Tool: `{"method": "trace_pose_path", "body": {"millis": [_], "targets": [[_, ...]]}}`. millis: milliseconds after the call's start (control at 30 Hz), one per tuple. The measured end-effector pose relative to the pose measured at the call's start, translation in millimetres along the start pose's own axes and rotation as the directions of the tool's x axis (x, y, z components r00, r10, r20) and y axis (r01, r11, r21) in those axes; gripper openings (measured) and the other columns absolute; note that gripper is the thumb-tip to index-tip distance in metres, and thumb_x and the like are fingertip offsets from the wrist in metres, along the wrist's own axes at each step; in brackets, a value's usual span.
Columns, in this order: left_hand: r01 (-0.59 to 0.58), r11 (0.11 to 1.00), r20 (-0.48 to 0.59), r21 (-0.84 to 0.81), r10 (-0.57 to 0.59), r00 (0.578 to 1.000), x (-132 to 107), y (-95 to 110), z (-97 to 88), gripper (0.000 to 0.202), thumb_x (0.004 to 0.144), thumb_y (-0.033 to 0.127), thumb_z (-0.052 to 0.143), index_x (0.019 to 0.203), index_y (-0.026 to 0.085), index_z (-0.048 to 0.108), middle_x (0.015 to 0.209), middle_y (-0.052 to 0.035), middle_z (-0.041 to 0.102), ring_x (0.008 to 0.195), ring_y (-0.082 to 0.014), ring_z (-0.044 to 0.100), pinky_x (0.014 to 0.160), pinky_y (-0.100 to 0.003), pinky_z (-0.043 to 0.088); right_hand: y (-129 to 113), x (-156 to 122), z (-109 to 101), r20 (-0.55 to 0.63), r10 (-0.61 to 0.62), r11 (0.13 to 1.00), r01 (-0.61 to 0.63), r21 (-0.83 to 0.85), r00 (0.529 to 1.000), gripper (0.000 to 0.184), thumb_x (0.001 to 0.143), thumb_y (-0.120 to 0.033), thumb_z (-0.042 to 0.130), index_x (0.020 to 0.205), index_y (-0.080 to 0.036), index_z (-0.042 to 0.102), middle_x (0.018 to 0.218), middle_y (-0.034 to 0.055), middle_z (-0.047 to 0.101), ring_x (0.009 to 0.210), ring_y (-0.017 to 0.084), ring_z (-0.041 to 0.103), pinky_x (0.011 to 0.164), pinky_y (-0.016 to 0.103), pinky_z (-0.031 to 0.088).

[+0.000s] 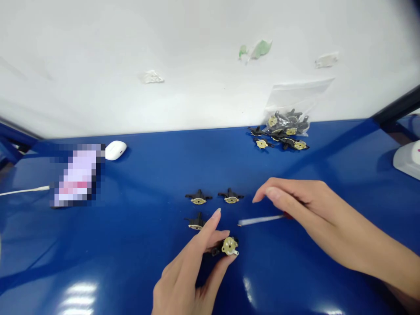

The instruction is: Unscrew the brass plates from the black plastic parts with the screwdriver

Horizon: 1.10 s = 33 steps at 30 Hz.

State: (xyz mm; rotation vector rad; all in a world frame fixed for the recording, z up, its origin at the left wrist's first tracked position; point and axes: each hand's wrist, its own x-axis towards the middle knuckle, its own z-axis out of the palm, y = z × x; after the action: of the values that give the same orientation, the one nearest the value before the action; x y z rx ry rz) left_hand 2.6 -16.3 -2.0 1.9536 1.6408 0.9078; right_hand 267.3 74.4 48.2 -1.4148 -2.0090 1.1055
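My left hand (190,267) pinches a small black part with a round brass-coloured plate (229,246) between thumb and fingers. The plate faces up towards me, and a small white tab sticks out at its lower edge. Just beyond the fingers lie similar black parts: one at the back left (198,197), one at the back right (231,196) and one partly behind my left index finger (196,222). My right hand (305,214) is closed, thumb against index finger. From under it points a slim tool with a pale shaft (260,220) and a red end, mostly hidden in the curled fingers.
A clear plastic bag (292,116) holding more black parts leans on the white wall (203,65), with several loose ones (261,143) before it. On the left are a blurred-out phone (78,175), its white cable (24,190) and a white earbud case (115,150). A white object (407,159) stands far right.
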Motion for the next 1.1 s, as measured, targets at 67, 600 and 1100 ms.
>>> {"method": "trace_pose_path", "body": {"millis": [67,600,1100], "targets": [[-0.001,1.000,-0.007,-0.006,0.001,1.000,0,0,-0.3,0.067,0.107,0.026,0.077,0.166,0.047,0.053,0.121,0.0115,0.089,0.100,-0.0121,0.089,0.102,-0.019,0.068,0,-2,-1,0.007,0.006,0.999,-0.006,0.044,1.000,0.033,0.115,-0.053,0.057,0.113,-0.029,0.079,0.084,0.0000,0.071,0.071,0.017,0.062,0.063,0.029,0.049],[-0.041,0.997,-0.014,0.059,0.042,0.999,0,1,-1.4,0.057,0.114,0.035,0.068,0.168,0.044,0.051,0.121,0.0117,0.089,0.106,-0.0110,0.089,0.101,-0.014,0.065,-2,-22,37,0.102,-0.146,0.961,0.166,-0.224,0.984,0.032,0.116,-0.057,0.053,0.113,-0.043,0.081,0.118,-0.0043,0.084,0.108,0.020,0.082,0.075,0.025,0.065],[-0.010,0.995,-0.015,0.101,0.011,1.000,3,7,-2.3,0.052,0.115,0.045,0.063,0.166,0.045,0.051,0.117,0.0109,0.091,0.112,-0.0181,0.088,0.097,-0.021,0.070,-8,-14,43,0.114,-0.387,0.825,0.399,-0.399,0.915,0.064,0.125,-0.034,0.021,0.107,-0.025,0.082,0.095,-0.0003,0.082,0.060,0.014,0.070,0.058,0.035,0.055]]}}
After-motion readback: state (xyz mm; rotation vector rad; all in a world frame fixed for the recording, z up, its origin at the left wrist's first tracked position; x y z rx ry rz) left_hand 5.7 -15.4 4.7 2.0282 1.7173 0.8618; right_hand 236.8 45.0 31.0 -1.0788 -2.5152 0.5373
